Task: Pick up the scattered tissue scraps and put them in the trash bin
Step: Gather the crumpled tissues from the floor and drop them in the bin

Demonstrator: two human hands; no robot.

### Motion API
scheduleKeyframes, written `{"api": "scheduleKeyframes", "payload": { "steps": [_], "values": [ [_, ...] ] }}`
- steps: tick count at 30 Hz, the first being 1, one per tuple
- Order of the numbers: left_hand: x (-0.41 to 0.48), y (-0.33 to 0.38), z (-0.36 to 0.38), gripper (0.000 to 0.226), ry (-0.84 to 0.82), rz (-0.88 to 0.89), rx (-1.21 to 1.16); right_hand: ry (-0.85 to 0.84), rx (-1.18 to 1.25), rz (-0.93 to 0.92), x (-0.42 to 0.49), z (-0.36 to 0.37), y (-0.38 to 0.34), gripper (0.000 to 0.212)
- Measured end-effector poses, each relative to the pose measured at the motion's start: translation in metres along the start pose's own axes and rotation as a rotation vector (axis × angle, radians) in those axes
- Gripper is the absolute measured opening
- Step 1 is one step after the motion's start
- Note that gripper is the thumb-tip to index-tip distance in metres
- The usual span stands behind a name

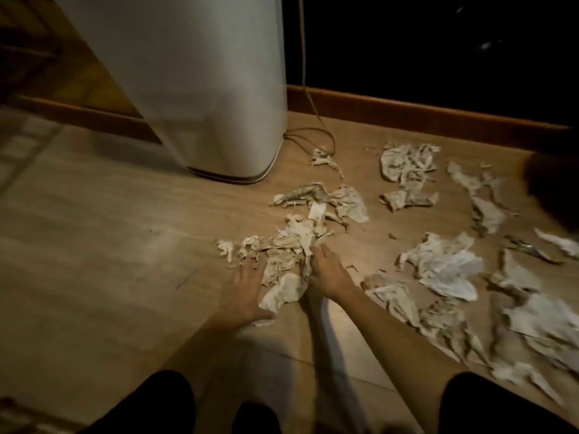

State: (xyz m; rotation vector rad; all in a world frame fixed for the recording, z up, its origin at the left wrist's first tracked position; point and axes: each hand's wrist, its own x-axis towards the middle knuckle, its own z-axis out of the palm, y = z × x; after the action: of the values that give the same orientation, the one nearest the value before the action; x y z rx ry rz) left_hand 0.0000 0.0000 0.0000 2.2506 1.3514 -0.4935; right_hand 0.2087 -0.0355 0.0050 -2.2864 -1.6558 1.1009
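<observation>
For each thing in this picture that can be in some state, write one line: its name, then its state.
Left hand: open, flat on the floor, against the pile.
Right hand: fingers in the pile's other side; grip unclear.
Tissue pile: bunched between both hands, on the floor.
Other tissue scraps: scattered, crumpled, not yet gathered.
Trash bin: upright; top out of view.
Cord: loose, looped beside the bin.

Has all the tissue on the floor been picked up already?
No, many tissue scraps lie across the wooden floor, and both hands, left hand and right hand, flank one pile.
</observation>
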Motion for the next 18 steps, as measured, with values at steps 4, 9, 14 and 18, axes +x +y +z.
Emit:
{"api": "scheduleKeyframes", "payload": {
  "steps": [4,9,14,18],
  "values": [
    [0.071,-0.012,0.035,0.136,0.112,-0.027,0.019,0.071,-0.131,-0.108,0.088,0.025,0.02,0.077],
    [0.116,-0.023,0.059,0.117,0.085,0.13,0.088,0.08,-0.234,-0.138,0.157,0.038,0.029,0.051],
    [0.105,-0.013,0.067,0.049,0.307,0.299,-0.016,0.312,0.019,-0.22,0.135,0.076,0.031,0.031],
    [0.095,-0.01,0.056,0.028,0.349,0.359,-0.225,0.366,0.043,-0.217,0.112,0.076,0.046,0.026]
  ]
}}
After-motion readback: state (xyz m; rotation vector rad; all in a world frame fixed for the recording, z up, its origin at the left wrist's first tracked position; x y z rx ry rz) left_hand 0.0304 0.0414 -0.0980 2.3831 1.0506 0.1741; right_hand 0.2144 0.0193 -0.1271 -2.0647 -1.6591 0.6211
